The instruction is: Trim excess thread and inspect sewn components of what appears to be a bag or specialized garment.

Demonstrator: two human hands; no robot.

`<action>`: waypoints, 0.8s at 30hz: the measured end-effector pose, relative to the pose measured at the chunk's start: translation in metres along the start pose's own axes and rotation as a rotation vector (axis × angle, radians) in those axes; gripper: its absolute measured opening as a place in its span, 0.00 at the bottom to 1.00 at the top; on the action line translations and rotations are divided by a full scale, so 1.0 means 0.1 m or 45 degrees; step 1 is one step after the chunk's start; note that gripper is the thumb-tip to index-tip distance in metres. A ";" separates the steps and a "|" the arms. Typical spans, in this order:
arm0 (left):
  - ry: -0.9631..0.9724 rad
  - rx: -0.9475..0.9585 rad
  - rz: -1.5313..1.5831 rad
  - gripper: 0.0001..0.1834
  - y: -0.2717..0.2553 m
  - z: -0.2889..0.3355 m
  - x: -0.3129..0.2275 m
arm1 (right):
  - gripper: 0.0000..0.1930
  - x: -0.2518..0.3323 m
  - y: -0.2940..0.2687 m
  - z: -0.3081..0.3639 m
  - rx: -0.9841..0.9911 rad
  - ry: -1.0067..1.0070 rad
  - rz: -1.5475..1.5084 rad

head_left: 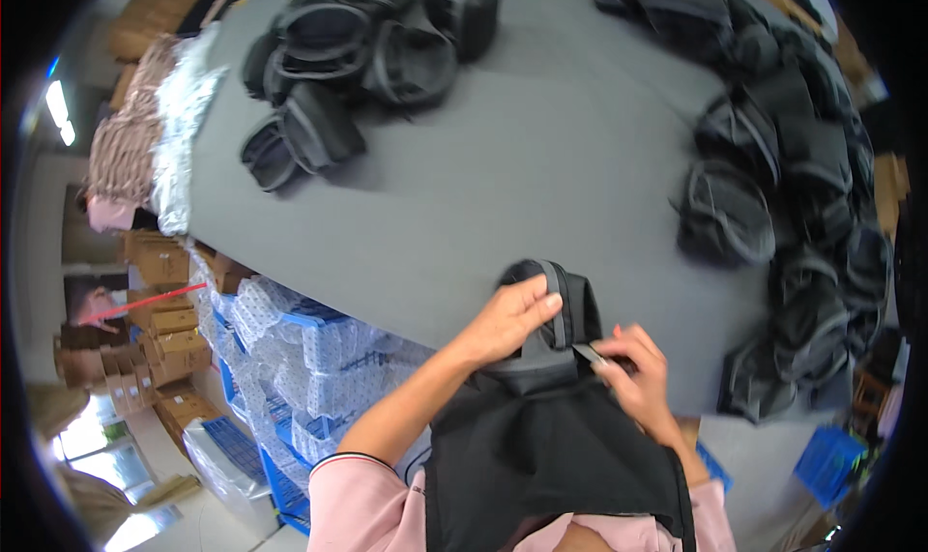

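black backpack (541, 426) hangs against my chest, its top at the near edge of the grey table (503, 185); my left hand (507, 315) clasps its grey-edged top handle (559, 305), my right hand (633, 368) pinches a small strap end beside it, more backpacks (802, 194) piled far right

Brown cardboard boxes (159, 334) stacked at left, clear blue-patterned plastic packs (309, 359) beside the table

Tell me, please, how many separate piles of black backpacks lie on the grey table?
2 piles: one at the table's far left, one curving down its right side. Single bags overlap, so some may be hidden. Another backpack is held by left hand and right hand.
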State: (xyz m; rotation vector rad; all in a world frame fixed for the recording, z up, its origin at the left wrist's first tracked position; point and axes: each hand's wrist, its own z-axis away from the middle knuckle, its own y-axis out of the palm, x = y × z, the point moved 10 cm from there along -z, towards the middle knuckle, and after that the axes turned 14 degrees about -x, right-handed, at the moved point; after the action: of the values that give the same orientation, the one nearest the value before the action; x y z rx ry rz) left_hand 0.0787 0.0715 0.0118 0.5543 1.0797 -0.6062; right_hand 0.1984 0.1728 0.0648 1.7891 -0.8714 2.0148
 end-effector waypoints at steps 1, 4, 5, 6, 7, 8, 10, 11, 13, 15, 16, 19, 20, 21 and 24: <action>-0.086 -0.022 0.244 0.12 0.08 0.06 -0.43 | 0.08 0.02 -0.18 0.03 -0.070 0.092 -0.181; -0.333 0.161 0.866 0.13 -0.12 0.12 -0.19 | 0.09 -0.04 -0.24 0.00 -0.137 0.284 -0.434; -0.430 0.038 0.801 0.13 -0.32 0.07 0.20 | 0.10 -0.20 -0.17 -0.04 -0.146 0.417 -0.488; -0.564 -0.262 0.818 0.12 -0.39 0.02 0.32 | 0.11 -0.50 -0.09 -0.05 -0.172 0.562 -0.487; -0.488 -0.290 0.684 0.10 -0.46 -0.04 0.16 | 0.10 -0.56 -0.12 -0.04 -0.144 0.487 -0.360; -0.431 -0.314 0.558 0.08 -0.51 -0.02 0.00 | 0.09 -0.54 -0.15 -0.01 -0.123 0.430 -0.222; 0.042 -0.421 0.291 0.06 -0.85 -0.26 -0.81 | 0.06 -0.41 -0.23 -0.04 -0.183 0.381 -0.233; 0.265 -0.476 0.152 0.09 -1.04 -0.36 -1.31 | 0.05 -0.34 -0.24 -0.10 -0.182 0.349 -0.277; 0.621 -0.528 -0.069 0.07 -1.36 -0.54 -2.21 | 0.03 -0.27 -0.26 -0.21 -0.195 0.262 -0.309; 0.718 -0.402 -0.118 0.19 -1.36 -0.70 -2.84 | 0.04 -0.35 -0.25 -0.22 -0.195 0.327 -0.304; 0.757 -0.566 -0.345 0.28 -1.49 -0.75 -3.01 | 0.05 -0.41 -0.25 -0.19 -0.184 0.411 -0.300; 0.708 -0.934 -0.656 0.34 -1.64 -0.80 -3.01 | 0.07 -0.40 -0.38 -0.26 -0.337 0.459 -0.318; 0.675 -0.926 -0.630 0.35 -1.60 -0.77 -2.89 | 0.05 -0.36 -0.54 -0.35 -0.399 0.299 -0.162; 0.632 -0.873 -0.551 0.33 -1.54 -0.80 -2.71 | 0.04 -0.37 -0.71 -0.44 -0.476 0.166 0.010; 0.490 -0.656 -0.601 0.28 -1.50 -0.85 -1.94 | 0.10 0.09 -1.15 -0.72 -0.704 -0.459 0.613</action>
State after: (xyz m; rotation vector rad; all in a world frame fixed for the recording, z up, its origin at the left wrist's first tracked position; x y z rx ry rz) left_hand -0.1458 0.0574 0.1416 -0.0494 1.6881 -0.6062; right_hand 0.2094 0.3045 0.0981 1.7334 -1.9045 1.4562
